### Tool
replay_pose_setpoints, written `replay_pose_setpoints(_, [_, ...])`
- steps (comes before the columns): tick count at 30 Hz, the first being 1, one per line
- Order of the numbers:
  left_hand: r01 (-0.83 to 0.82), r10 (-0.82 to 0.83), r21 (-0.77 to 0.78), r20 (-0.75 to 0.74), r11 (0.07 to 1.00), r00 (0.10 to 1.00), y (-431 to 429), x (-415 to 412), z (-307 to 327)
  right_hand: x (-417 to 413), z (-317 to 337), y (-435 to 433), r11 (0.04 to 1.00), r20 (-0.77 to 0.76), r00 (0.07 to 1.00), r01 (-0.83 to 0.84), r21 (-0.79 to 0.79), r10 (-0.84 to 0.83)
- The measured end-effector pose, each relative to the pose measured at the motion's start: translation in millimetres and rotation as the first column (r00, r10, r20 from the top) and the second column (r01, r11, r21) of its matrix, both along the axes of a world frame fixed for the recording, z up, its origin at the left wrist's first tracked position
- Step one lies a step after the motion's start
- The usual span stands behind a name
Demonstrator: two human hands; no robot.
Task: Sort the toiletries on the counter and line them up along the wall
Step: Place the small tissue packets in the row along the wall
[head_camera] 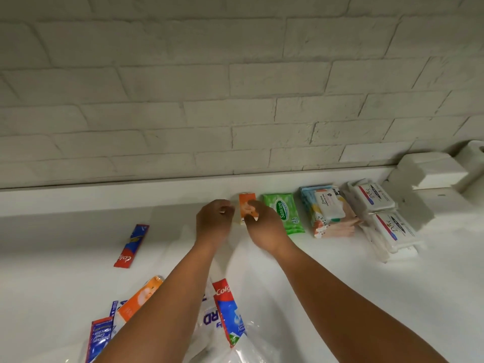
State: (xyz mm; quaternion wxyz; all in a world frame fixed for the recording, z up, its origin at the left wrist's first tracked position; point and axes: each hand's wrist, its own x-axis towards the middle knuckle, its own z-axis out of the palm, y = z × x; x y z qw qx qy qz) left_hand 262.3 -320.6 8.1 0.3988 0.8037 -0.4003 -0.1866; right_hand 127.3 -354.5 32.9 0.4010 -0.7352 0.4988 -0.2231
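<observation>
Both forearms reach forward from the near edge and converge toward the wall [235, 100]. The left hand [214, 221] is knuckles-up, with its fingers curled in at the left edge of the orange pack [247, 204]; I cannot tell whether they actually pinch it. The pack lies on the white surface [78, 231], close under the wall. Its long axis runs away from the person, with the far end toward the bricks. The right hand [263, 224] grasps the pack, with curled fingers over its right side and near end. Just beside it on the right lies a green wipes pack [284, 213], lengthwise the same way.
</observation>
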Motion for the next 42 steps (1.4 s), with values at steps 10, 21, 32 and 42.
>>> replay_pose_setpoints(10, [0.019,-0.015,-0.049,0.081,0.999,0.997,128.5,51.7,11.0,35.5,-11.6,83.7,0.976,0.031,0.976,-0.218,0.018,0.217])
replay_pose_setpoints(21, [0.045,-0.089,0.310,0.127,0.950,0.988,234.3,103.1,-28.9,98.4,-44.2,158.8,0.912,-0.198,0.894,-0.409,0.004,0.402])
replay_pose_setpoints(32, [0.114,-0.274,0.406,0.360,0.906,0.892,240.5,114.0,-52.4,122.5,-52.2,161.4,0.913,-0.320,0.862,-0.407,0.022,0.392])
replay_pose_setpoints(42, [0.305,-0.388,0.284,0.305,0.909,0.870,206.2,111.7,-20.2,97.9,-25.7,123.9,0.886,-0.235,0.854,-0.448,0.120,0.464])
